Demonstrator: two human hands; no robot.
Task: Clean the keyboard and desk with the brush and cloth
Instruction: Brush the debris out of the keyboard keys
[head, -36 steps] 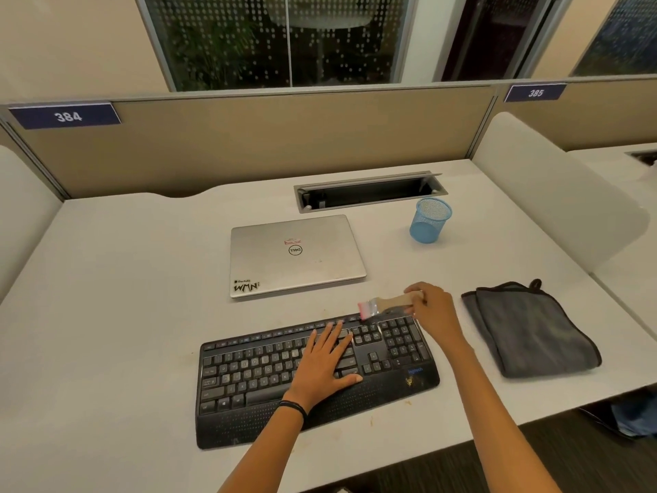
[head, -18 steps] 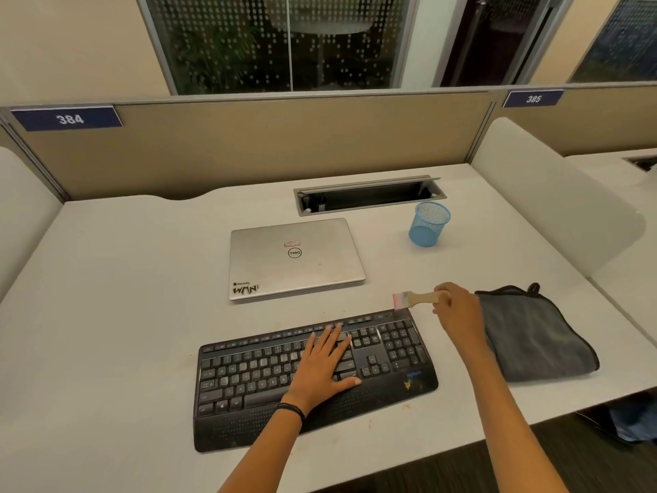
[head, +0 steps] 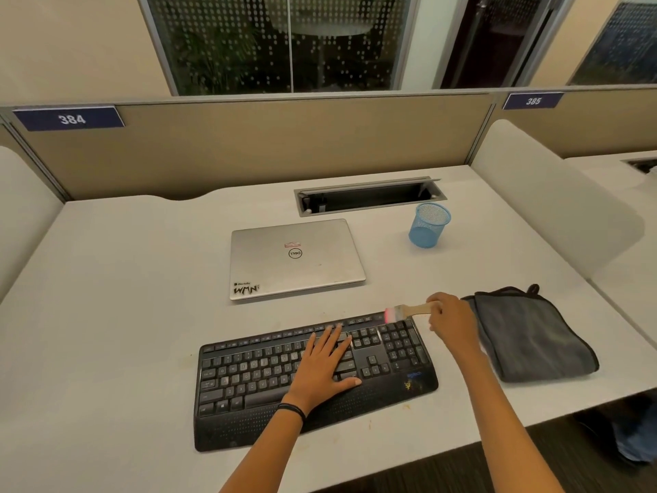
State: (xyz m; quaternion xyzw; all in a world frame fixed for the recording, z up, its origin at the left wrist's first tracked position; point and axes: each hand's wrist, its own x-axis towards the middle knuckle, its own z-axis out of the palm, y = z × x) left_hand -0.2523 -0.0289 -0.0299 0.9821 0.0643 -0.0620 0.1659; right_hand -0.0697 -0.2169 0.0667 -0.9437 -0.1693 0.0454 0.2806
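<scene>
Gripping the brush (head: 409, 310) handle, the right hand (head: 452, 323) is found at the keyboard's (head: 249, 371) far right corner, bristles pointed left; the left hand (head: 321, 370) is laid flat on the keys.

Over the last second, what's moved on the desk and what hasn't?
The right hand swept the brush rightward off the back edge of the keyboard, then brought it back to the number-pad corner. The left hand stayed flat on the keys; cloth, laptop and cup did not move.
</scene>
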